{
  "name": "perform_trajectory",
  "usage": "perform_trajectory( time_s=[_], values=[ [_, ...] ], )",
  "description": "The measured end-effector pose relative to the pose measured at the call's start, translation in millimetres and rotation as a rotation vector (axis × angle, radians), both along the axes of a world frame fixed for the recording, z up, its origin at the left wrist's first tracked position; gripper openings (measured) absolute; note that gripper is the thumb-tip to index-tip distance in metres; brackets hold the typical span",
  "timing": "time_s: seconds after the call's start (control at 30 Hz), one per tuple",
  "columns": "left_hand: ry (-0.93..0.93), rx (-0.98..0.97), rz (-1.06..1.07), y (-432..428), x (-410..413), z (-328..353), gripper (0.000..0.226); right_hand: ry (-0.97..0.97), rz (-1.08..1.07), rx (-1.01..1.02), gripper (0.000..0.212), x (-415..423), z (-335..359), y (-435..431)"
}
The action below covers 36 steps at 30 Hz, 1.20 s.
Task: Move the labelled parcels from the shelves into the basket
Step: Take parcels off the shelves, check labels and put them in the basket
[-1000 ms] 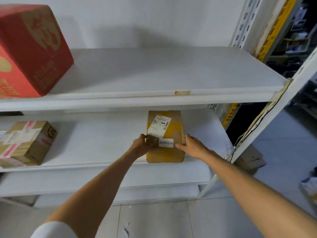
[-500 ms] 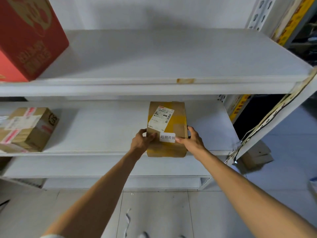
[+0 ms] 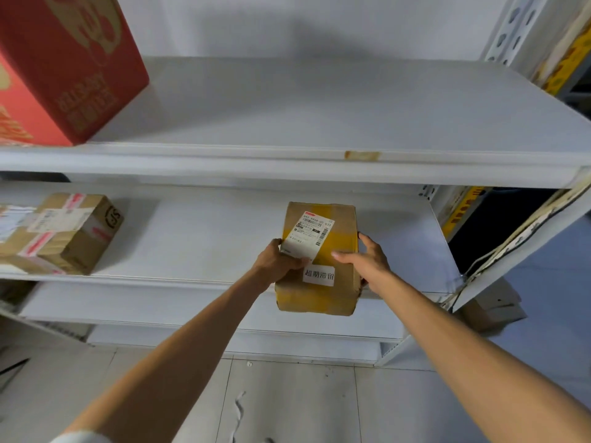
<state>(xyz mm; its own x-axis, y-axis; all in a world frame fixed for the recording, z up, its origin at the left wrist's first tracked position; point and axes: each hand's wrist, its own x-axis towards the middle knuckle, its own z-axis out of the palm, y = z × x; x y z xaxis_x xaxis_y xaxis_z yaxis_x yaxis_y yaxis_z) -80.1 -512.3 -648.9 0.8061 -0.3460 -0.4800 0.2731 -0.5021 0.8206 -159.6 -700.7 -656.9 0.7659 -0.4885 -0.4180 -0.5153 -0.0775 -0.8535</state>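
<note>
The white metal upper shelf [image 3: 319, 116] carries a large red cardboard box [image 3: 64, 68] at its left end, and a brown scrap of tape [image 3: 361, 155] sticks to its front lip. On the white middle shelf [image 3: 198, 238], a brown cardboard box with white labels and red tape [image 3: 64, 231] sits at the left. Further right, a brown cardboard parcel banded with yellow tape [image 3: 316, 298] juts past the front edge (whether it rests on the shelf cannot be told), gripped by the left hand [image 3: 278, 262] and the right hand [image 3: 367, 262]. The grey tiled floor [image 3: 303, 404] bears a plain cardboard box [image 3: 492, 308] beside the right upright.
</note>
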Motion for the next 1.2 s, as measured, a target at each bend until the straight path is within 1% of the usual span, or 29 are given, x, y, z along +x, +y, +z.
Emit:
perform_trajectory(
  time_s=[0.07, 0.13, 0.23, 0.3, 0.4, 0.47, 0.5, 0.57, 0.63, 0.7, 0.73, 0.77, 0.87, 0.93, 1.0, 1.07, 1.1, 1.13, 1.2],
  values=[
    [0.023, -0.016, 0.047, -3, 3, -2, 0.079, 0.002, 0.017, 0.062, 0.086, 4, 0, -5],
    [0.080, -0.062, 0.037, -4, 10, -3, 0.082, -0.015, 0.065, 0.087, 0.076, 5, -2, -8],
    [0.155, -0.189, 0.003, -3, 13, -1, 0.065, -0.044, 0.079, 0.113, 0.061, 3, -7, -6],
    [0.168, -0.268, -0.012, -3, 12, -3, 0.060, -0.059, 0.065, 0.139, 0.055, 1, -11, -3],
    [0.166, -0.314, -0.047, -2, 10, -7, 0.067, -0.098, 0.020, 0.140, 0.052, 3, -18, 2],
    [0.178, -0.314, -0.069, 2, 11, -5, 0.068, -0.098, 0.007, 0.124, 0.063, 4, -23, 4],
    [0.183, -0.309, -0.079, 4, 11, -4, 0.070, -0.096, -0.004, 0.138, 0.064, 3, -23, 6],
    [0.189, -0.305, -0.109, 6, 13, -3, 0.077, -0.116, -0.033, 0.193, 0.059, 3, -19, 8],
    [0.189, -0.299, -0.134, 8, 15, -4, 0.080, -0.118, -0.058, 0.219, 0.049, 5, -17, 11],
    [0.222, -0.316, -0.098, 10, 13, -5, 0.089, -0.117, -0.076, 0.213, 0.038, 3, -16, 17],
    [0.234, -0.325, -0.093, 11, 13, -5, 0.093, -0.115, -0.093, 0.218, 0.036, 2, -15, 21],
    [0.232, -0.335, -0.104, 12, 12, -4, 0.093, -0.114, -0.104, 0.230, 0.037, 0, -14, 24],
    [0.184, -0.370, -0.192, 17, 14, -2, 0.067, -0.103, -0.115, 0.239, 0.043, -2, -10, 32],
    [0.184, -0.375, -0.259, 21, 18, 0, 0.063, -0.096, -0.115, 0.214, 0.049, -5, -13, 37],
    [0.201, -0.337, -0.308, 29, 30, -1, 0.066, -0.099, -0.153, 0.201, 0.060, -12, -17, 48],
    [0.247, -0.290, -0.352, 37, 44, -2, 0.083, -0.118, -0.219, 0.212, 0.068, -20, -20, 64],
    [0.258, -0.257, -0.379, 40, 49, -2, 0.092, -0.139, -0.257, 0.221, 0.070, -24, -20, 74],
    [0.258, -0.234, -0.409, 42, 51, -2, 0.096, -0.164, -0.301, 0.227, 0.071, -27, -22, 83],
    [0.265, -0.226, -0.428, 48, 51, -2, 0.097, -0.194, -0.368, 0.217, 0.070, -34, -23, 103]
  ],
)
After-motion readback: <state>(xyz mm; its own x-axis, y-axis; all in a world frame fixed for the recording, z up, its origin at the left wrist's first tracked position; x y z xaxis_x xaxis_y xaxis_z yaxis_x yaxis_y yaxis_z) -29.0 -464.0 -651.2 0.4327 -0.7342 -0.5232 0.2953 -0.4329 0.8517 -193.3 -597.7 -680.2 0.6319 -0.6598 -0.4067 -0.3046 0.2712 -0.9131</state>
